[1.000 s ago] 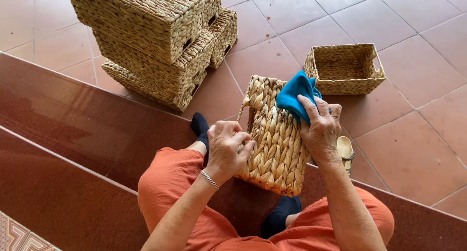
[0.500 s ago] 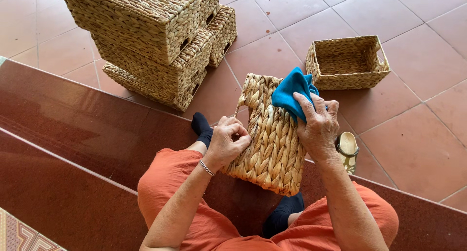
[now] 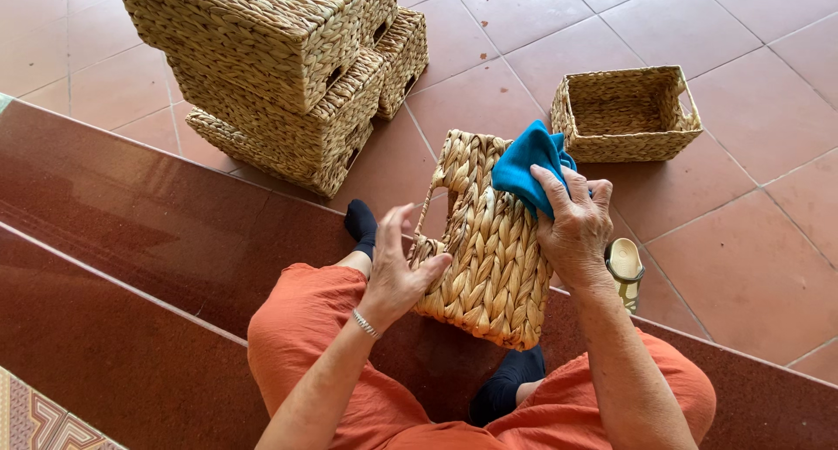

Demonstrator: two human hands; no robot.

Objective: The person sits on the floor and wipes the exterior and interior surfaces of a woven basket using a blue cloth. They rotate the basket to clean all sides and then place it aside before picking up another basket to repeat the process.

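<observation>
A woven straw basket rests on its side across my knees. My left hand lies against its left edge with the thumb pressed on the weave and the fingers spread. On the basket's upper right part, my right hand presses a blue cloth. I wear orange trousers and dark socks.
A stack of several larger woven baskets stands on the tiled floor at the upper left. A small open woven basket sits at the upper right. A sandal lies by my right wrist. Dark red polished steps run under me.
My left hand loosened its closed grip on the basket's left edge and its fingers spread. The right hand with the cloth stayed near the basket's upper right.
</observation>
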